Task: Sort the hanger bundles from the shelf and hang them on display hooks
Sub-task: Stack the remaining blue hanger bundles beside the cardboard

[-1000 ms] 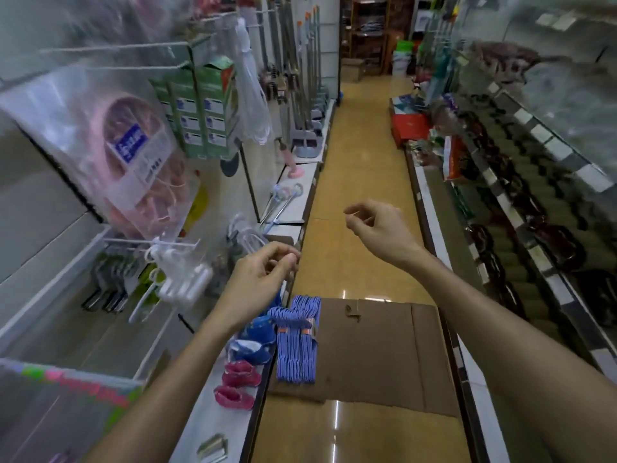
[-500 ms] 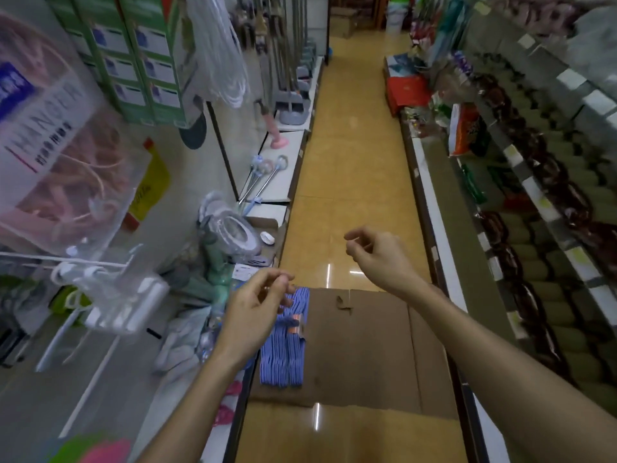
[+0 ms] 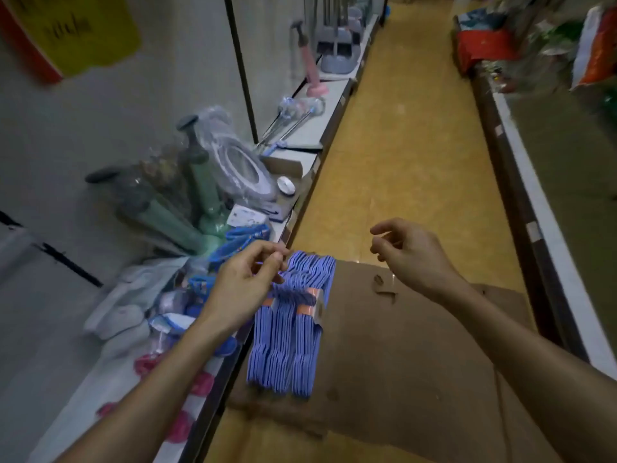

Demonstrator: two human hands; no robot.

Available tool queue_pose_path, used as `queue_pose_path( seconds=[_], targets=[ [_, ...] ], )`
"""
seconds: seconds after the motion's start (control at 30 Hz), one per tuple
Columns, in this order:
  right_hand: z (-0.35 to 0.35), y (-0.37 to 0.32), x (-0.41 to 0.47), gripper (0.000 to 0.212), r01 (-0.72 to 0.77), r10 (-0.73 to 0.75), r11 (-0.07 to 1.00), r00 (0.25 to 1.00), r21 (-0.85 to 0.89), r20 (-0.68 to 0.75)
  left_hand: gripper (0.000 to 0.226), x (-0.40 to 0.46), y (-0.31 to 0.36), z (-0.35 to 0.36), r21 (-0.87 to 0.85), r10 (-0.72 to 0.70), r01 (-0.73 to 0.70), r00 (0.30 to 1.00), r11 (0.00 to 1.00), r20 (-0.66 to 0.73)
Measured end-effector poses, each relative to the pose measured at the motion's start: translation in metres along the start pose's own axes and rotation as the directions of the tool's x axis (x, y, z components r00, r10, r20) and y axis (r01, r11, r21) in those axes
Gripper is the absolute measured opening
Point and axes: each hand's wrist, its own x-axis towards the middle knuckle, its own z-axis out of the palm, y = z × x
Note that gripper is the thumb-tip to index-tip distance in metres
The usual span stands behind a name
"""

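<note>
Two bare hands were in view, the left hand and the right hand. On one flattened brown cardboard sheet lay what looked like three banded bundles of blue plastic hangers, though blur made that count uncertain. Two green plungers with dark handles leaned on the white shelf.

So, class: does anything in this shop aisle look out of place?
Yes: the blue hanger bundles lie on flattened cardboard spread over the floor, not on hooks, and the left shelf holds a loose jumble of goods.
</note>
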Motion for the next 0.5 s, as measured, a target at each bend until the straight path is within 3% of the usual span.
queue_pose_path(
  seconds=[0.23,0.43,0.5],
  targets=[
    [0.123,0.116,0.023,0.015,0.007,-0.006,1.000,1.000,-0.014,0.020,0.032,0.015,-0.151,0.046,-0.019,0.012,-0.014,0.997,1.000,-0.083],
    [0.174,0.159,0.029,0.020,0.022,-0.021,0.999,0.999,-0.025,0.035,0.019,0.023,-0.211,0.063,0.001,-0.020,0.021,0.988,1.000,-0.155],
    [0.190,0.171,0.029,0.014,0.005,-0.006,1.000,0.999,0.005,0.053,0.017,0.031,-0.223,0.068,0.089,0.012,0.001,0.989,0.996,-0.145]
  ],
)
